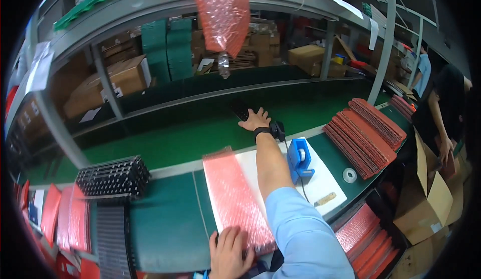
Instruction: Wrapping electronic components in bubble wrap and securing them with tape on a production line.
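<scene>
Green belt (190,134) stretched around my right hand (254,120), fingers splayed wide — the black item lay beside thumb and forefinger, already on the belt. Under my left hand (229,254), grip unclear, the pink bubble sheet (234,194) lay unfolded.

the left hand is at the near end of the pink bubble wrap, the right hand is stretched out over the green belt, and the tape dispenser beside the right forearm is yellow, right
Not quite: the tape dispenser beside the right forearm is blue, not yellow, as the head view shows. The rest stands.
</scene>
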A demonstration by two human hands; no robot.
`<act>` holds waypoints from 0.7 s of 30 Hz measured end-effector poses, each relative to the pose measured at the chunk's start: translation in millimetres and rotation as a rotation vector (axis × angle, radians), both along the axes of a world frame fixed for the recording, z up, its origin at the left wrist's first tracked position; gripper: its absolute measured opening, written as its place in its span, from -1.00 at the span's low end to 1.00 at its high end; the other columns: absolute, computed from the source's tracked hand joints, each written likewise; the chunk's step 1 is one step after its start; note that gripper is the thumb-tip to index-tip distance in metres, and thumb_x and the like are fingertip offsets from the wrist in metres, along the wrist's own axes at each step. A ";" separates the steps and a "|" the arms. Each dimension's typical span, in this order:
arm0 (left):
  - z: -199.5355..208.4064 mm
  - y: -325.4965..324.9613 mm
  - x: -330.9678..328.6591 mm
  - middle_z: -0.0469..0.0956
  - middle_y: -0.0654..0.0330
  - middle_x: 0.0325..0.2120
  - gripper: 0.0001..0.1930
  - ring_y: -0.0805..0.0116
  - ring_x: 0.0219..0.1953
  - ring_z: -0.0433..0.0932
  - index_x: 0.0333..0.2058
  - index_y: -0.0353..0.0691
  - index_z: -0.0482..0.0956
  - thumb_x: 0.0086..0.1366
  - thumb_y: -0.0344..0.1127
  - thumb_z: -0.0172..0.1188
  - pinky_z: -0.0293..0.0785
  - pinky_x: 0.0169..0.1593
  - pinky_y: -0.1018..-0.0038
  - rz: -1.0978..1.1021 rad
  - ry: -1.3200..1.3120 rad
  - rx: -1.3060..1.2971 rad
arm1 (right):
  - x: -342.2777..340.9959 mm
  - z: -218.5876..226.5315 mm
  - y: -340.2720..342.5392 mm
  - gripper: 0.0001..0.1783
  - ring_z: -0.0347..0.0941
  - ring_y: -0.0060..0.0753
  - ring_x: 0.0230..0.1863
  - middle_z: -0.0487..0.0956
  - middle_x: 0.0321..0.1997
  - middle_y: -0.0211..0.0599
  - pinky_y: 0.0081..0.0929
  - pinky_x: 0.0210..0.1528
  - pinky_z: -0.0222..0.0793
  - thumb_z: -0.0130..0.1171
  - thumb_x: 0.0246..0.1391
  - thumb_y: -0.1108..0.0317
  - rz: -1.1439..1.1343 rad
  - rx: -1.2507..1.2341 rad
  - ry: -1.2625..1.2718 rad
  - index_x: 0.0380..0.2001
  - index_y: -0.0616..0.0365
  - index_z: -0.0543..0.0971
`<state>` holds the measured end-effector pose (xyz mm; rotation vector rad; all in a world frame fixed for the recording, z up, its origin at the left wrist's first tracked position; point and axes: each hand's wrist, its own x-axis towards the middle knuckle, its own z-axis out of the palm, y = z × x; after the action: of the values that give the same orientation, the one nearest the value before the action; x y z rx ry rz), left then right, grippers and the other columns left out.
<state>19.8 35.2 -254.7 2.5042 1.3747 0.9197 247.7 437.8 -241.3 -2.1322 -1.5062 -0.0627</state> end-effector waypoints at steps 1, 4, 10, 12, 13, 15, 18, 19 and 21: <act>7.2 5.2 3.2 0.48 0.01 0.00 -0.61 -0.01 0.16 0.37 -0.05 -0.24 0.56 0.15 -0.21 0.23 0.14 0.27 -0.04 0.007 -0.002 0.012 | 10.0 -8.6 17.2 -0.33 0.23 0.16 0.33 0.43 0.21 0.09 0.07 0.31 0.18 0.35 -0.13 -0.08 -0.033 -0.003 -0.010 0.10 -0.16 0.55; 15.7 19.1 16.6 0.48 -0.01 0.03 -0.66 -0.01 0.16 0.37 -0.07 -0.23 0.56 0.19 -0.26 0.22 0.18 0.25 -0.03 -0.007 -0.008 0.007 | 51.0 -11.6 46.5 -0.23 0.22 0.16 0.34 0.43 0.25 0.04 0.05 0.33 0.17 0.37 -0.18 -0.17 0.017 -0.118 0.021 0.17 -0.27 0.53; 11.2 22.7 24.2 0.47 0.01 0.03 -0.64 -0.03 0.17 0.36 -0.05 -0.22 0.57 0.19 -0.24 0.21 0.17 0.25 -0.01 -0.019 0.023 0.030 | 41.1 17.7 30.4 -0.23 0.22 0.16 0.32 0.45 0.24 -0.01 0.06 0.26 0.18 0.37 -0.30 -0.17 0.047 -0.205 -0.003 0.11 -0.30 0.59; 7.2 17.1 19.0 0.47 0.01 0.03 -0.65 -0.03 0.17 0.36 -0.05 -0.22 0.57 0.19 -0.25 0.21 0.17 0.25 0.00 -0.020 0.019 0.025 | 17.1 44.0 -5.9 -0.21 0.22 0.15 0.32 0.45 0.23 0.01 0.04 0.25 0.18 0.34 -0.30 -0.19 0.093 -0.171 0.064 0.13 -0.29 0.59; 1.6 14.5 17.5 0.48 0.02 0.01 -0.62 -0.02 0.16 0.37 -0.05 -0.21 0.57 0.15 -0.25 0.23 0.16 0.26 0.00 -0.038 0.030 0.031 | 9.4 55.1 -30.7 -0.20 0.21 0.14 0.32 0.45 0.22 0.02 0.04 0.26 0.18 0.33 -0.29 -0.21 0.115 -0.147 0.102 0.13 -0.28 0.58; -9.3 8.6 13.2 0.50 0.04 -0.01 -0.57 0.00 0.14 0.38 -0.04 -0.19 0.56 0.07 -0.25 0.26 0.13 0.27 0.00 -0.058 0.054 0.043 | -13.6 67.2 -86.3 -0.19 0.25 0.17 0.29 0.47 0.20 0.05 0.03 0.24 0.22 0.32 -0.28 -0.24 0.136 -0.050 0.180 0.14 -0.26 0.58; -12.4 -4.9 -2.6 0.50 0.04 -0.02 -0.58 0.00 0.12 0.40 -0.05 -0.23 0.56 0.07 -0.27 0.25 0.14 0.26 0.01 -0.028 0.067 0.091 | -66.9 76.6 -184.2 -0.18 0.35 0.21 0.20 0.50 0.12 0.11 0.00 0.20 0.30 0.31 -0.24 -0.27 0.237 0.096 0.247 0.15 -0.20 0.57; -12.3 -10.1 -6.8 0.50 0.04 -0.02 -0.58 0.00 0.12 0.40 -0.05 -0.23 0.56 0.07 -0.27 0.25 0.14 0.26 0.01 -0.005 0.068 0.071 | -77.7 71.0 -216.0 -0.18 0.40 0.22 0.14 0.52 0.08 0.13 -0.02 0.17 0.35 0.31 -0.21 -0.28 0.294 0.152 0.237 0.14 -0.16 0.57; -12.6 -17.6 -15.9 0.49 0.03 -0.05 -0.60 -0.01 0.08 0.41 -0.08 -0.29 0.55 0.08 -0.29 0.23 0.16 0.24 0.03 -0.085 0.024 0.090 | -76.0 49.5 -268.6 -0.24 0.46 0.24 0.06 0.55 0.01 0.15 -0.04 0.09 0.40 0.34 -0.15 -0.22 0.366 0.346 0.222 0.12 -0.09 0.58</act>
<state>3.9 17.6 -267.3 2.6255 1.2489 0.9584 171.6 169.3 -191.8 -1.5209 -1.5942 0.0409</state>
